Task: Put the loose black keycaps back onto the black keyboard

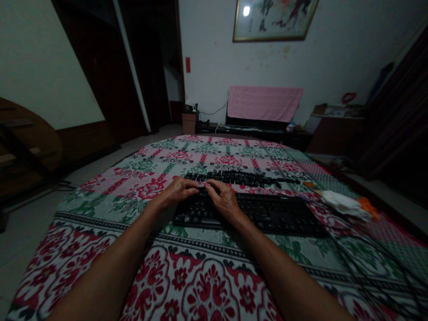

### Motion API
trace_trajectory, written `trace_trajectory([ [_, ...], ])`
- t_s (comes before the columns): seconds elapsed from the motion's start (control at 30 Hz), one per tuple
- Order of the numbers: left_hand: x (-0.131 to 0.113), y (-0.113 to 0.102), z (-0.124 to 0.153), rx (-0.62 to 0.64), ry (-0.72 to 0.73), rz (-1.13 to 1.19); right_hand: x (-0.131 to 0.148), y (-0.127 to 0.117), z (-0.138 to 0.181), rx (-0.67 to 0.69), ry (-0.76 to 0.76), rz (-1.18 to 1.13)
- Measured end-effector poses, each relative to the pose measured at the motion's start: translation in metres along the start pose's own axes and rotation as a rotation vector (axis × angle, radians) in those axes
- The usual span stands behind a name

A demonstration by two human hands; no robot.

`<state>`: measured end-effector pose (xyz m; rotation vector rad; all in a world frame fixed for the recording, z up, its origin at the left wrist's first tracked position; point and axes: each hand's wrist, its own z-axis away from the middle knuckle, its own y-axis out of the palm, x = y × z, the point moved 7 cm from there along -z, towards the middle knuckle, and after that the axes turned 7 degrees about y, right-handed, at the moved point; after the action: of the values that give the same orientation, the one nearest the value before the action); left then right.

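Observation:
A black keyboard [277,216] lies flat on the patterned cloth, its long side across my view. My left hand [180,189] is at its far left edge, thumb and fingers drawn together. Beside it, my right hand [224,199] reaches over the keys, also with thumb and fingertips close together. The fingertips of both hands nearly meet above the back edge. Anything small between them is too dark to make out. Just behind the keyboard lies a long band of small black pieces [240,178] that look like loose keycaps. My right hand covers part of the keys.
Right of the keyboard are a crumpled white cloth or bag [339,201] and an orange item [369,208]. Black cables [354,254] trail down the right side. The floral tablecloth [147,267] covers the table. Beyond stands a low cabinet with a pink towel [264,103] over a screen.

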<state>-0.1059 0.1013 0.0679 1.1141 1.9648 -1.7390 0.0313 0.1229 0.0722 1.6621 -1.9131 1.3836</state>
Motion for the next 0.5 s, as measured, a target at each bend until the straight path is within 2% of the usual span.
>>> trace_trajectory([
  [0.2,-0.001,0.001,-0.002,-0.026,0.026,-0.033,-0.004,0.005,0.001,0.076,0.04,-0.056],
  [0.5,0.016,0.012,0.005,0.1,-0.036,0.37,-0.003,0.004,0.002,0.063,-0.003,-0.001],
])
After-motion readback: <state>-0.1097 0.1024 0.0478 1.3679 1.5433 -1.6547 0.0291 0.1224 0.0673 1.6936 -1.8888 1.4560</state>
